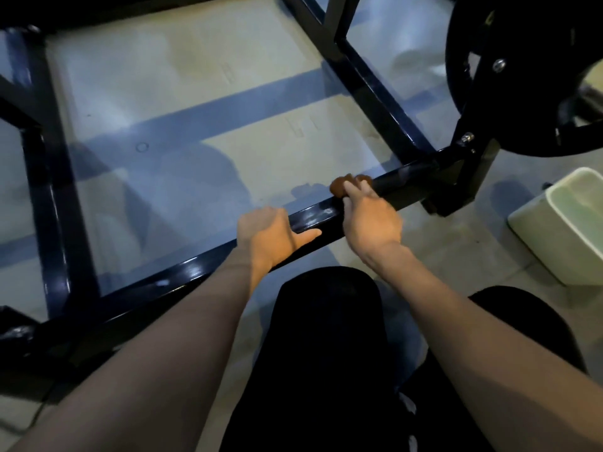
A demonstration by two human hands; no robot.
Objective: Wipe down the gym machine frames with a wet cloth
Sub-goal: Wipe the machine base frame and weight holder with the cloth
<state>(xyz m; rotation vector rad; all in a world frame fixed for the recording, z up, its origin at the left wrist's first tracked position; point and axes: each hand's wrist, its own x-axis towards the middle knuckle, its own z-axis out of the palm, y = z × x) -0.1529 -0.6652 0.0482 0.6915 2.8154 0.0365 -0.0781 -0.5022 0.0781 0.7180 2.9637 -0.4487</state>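
So this looks like somewhere in the middle of the job, going by what's visible. The right hand (370, 220) has a small brown cloth (339, 185) bunched under its fingertips, pressed on top of the black floor bar (182, 272) of the machine. The fingers are curled down over the cloth, closed on it rather than spread flat. The left hand (267, 236) sits on the same bar just beside the right one, fingers hooked over the far edge and thumb lying along the near face, holding nothing but the bar itself, probably just for balance.

Progress-wise: the stretch of bar between the two hands and just out from the left fingers has a shiny look with smeary patches, so my guess is that part has had a pass. Ahead of the right fingertips the bar runs on to the corner joint (456, 177), and that bit looks not yet reached. The far rails (378, 93) and the left-side bar (55, 207), well beyond either hand, can't be judged clean or dirty from here.

There's a pale tub (567, 230) off to the outside of the right hand, likely the rinse water.
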